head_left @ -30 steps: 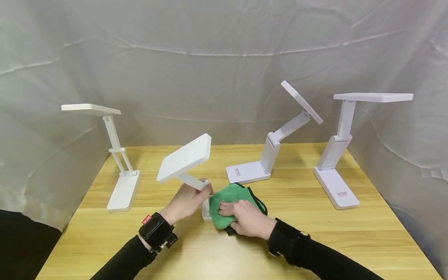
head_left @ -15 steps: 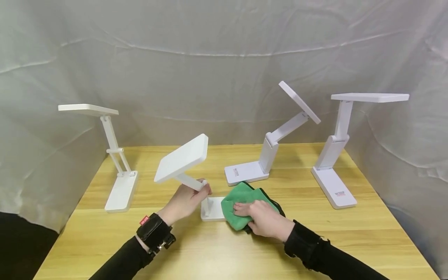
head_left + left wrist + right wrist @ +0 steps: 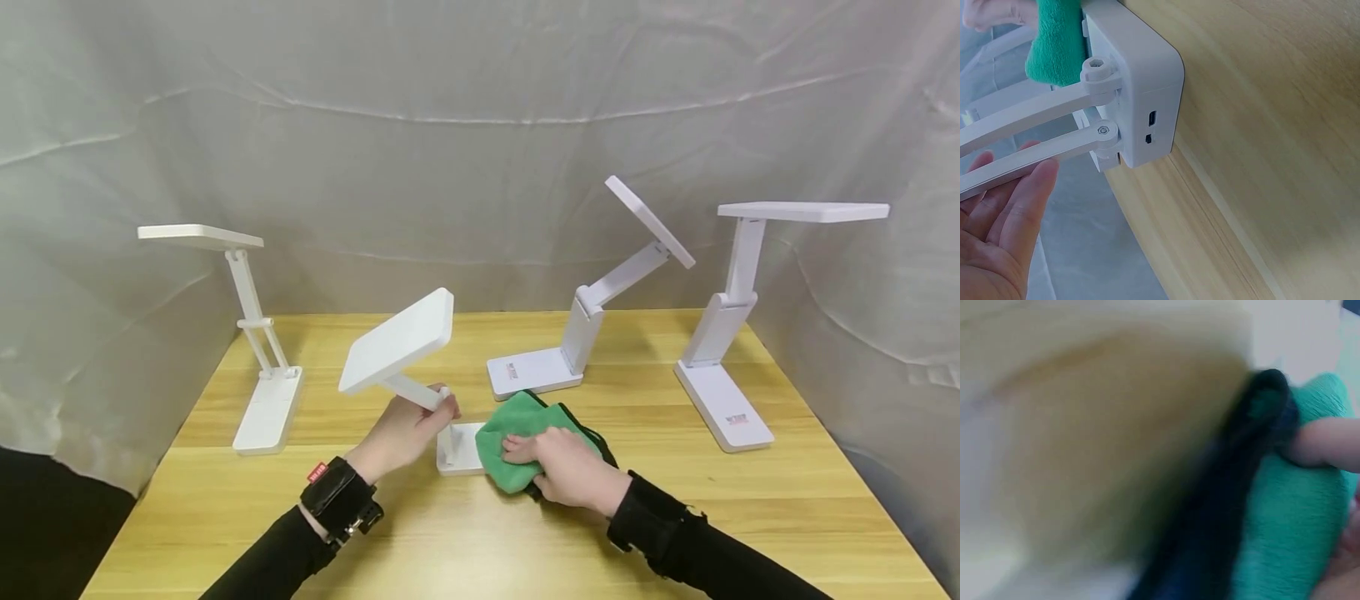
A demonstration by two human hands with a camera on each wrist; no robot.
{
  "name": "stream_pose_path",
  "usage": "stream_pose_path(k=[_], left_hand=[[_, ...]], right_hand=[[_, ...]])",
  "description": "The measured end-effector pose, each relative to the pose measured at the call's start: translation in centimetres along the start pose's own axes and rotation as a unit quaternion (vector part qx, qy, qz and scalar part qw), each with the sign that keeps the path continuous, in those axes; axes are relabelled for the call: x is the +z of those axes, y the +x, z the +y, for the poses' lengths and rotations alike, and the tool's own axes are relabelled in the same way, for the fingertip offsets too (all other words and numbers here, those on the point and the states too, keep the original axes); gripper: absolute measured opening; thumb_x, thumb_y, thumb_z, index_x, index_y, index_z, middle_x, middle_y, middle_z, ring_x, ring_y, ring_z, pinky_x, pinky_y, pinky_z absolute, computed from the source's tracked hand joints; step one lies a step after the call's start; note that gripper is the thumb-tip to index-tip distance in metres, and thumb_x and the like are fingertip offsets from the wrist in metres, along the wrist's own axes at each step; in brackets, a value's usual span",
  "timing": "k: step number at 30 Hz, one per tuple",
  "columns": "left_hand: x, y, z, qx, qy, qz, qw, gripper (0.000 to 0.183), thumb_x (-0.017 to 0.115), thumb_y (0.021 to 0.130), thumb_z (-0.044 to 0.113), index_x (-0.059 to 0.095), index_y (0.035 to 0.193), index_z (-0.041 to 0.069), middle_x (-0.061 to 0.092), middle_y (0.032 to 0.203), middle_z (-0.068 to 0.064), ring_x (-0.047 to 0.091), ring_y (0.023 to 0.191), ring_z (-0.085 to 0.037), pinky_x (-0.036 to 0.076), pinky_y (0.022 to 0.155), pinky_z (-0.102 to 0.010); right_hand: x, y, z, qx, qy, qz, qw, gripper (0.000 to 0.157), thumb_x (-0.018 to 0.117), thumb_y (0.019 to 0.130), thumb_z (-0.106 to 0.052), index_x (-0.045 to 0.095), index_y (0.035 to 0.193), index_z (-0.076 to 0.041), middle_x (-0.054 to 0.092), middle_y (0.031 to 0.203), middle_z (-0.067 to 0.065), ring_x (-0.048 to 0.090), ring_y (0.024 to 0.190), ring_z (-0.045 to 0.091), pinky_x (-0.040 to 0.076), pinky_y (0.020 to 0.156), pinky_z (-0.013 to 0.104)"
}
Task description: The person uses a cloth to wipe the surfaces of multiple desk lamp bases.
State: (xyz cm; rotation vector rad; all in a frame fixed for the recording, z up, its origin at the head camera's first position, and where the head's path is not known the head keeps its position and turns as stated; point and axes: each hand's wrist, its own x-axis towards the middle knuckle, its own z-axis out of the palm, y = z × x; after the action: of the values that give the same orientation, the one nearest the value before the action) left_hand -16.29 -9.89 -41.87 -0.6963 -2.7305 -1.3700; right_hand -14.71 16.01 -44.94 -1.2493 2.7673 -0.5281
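Observation:
A white folding desk lamp (image 3: 397,340) stands at the middle of the table, its head tilted. My left hand (image 3: 402,433) grips the lamp's lower arm; in the left wrist view the thumb and fingers lie about one of its two thin struts (image 3: 1029,164). The lamp's base (image 3: 1141,81) shows ports on its end face. My right hand (image 3: 562,467) holds a green cloth (image 3: 513,429) with black edging over the right part of that base, hiding it. In the right wrist view, the thumb (image 3: 1329,442) presses into the folded cloth (image 3: 1291,519).
Three more white desk lamps stand unfolded: one at the left (image 3: 268,408), one behind the cloth (image 3: 534,372), and one at the right (image 3: 723,408). They rest on a wooden table (image 3: 465,550). A grey sheet (image 3: 450,192) hangs behind.
My right hand has slid the cloth rightward along the lamp base, uncovering its left part. Over the last half second it hardly moves. My left hand keeps its grip on the lamp.

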Motion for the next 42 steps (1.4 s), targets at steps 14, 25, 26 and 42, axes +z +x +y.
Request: stream_pose_path(k=[14, 25, 26, 42], left_hand=[[-0.1, 0.1, 0.0, -0.001, 0.004, -0.001, 1.0, 0.029, 0.044, 0.1, 0.029, 0.064, 0.084, 0.016, 0.068, 0.085, -0.005, 0.057, 0.073, -0.013, 0.049, 0.067, -0.033], [-0.2, 0.0, 0.0, 0.0, 0.002, -0.002, 1.0, 0.031, 0.043, 0.1, 0.028, 0.064, 0.086, 0.01, 0.068, 0.085, -0.006, 0.057, 0.073, -0.015, 0.049, 0.066, -0.033], [-0.2, 0.0, 0.0, 0.003, 0.001, -0.003, 1.0, 0.031, 0.043, 0.1, 0.028, 0.064, 0.086, 0.01, 0.068, 0.085, -0.006, 0.057, 0.073, -0.015, 0.049, 0.066, -0.034], [1.0, -1.1, -0.5, -0.041, -0.009, -0.028, 0.9987, 0.045, 0.039, 0.1, 0.047, 0.06, 0.115, 0.01, 0.065, 0.113, -0.008, 0.062, 0.102, -0.021, 0.051, 0.086, -0.042]], right_hand=[[-0.1, -1.0, 1.5, -0.022, -0.034, 0.021, 0.999, 0.052, 0.068, 0.074, 0.006, 0.061, 0.124, -0.007, 0.058, 0.129, 0.011, 0.052, 0.119, 0.021, 0.049, 0.092, 0.04], [0.7, -0.2, 1.8, -0.007, -0.065, 0.037, 0.997, 0.072, 0.074, 0.078, -0.043, 0.052, 0.133, -0.002, 0.05, 0.138, 0.016, 0.045, 0.127, 0.027, 0.047, 0.095, 0.041], [0.7, -0.2, 1.9, -0.012, -0.069, 0.04, 0.997, 0.071, 0.074, 0.078, -0.041, 0.053, 0.132, -0.001, 0.05, 0.137, 0.017, 0.046, 0.126, 0.028, 0.047, 0.094, 0.041], [-1.3, 1.2, 2.2, -0.013, -0.07, -0.04, 0.997, 0.079, 0.081, 0.065, -0.042, 0.057, 0.126, 0.002, 0.056, 0.129, 0.017, 0.056, 0.114, 0.029, 0.051, 0.09, 0.039]])
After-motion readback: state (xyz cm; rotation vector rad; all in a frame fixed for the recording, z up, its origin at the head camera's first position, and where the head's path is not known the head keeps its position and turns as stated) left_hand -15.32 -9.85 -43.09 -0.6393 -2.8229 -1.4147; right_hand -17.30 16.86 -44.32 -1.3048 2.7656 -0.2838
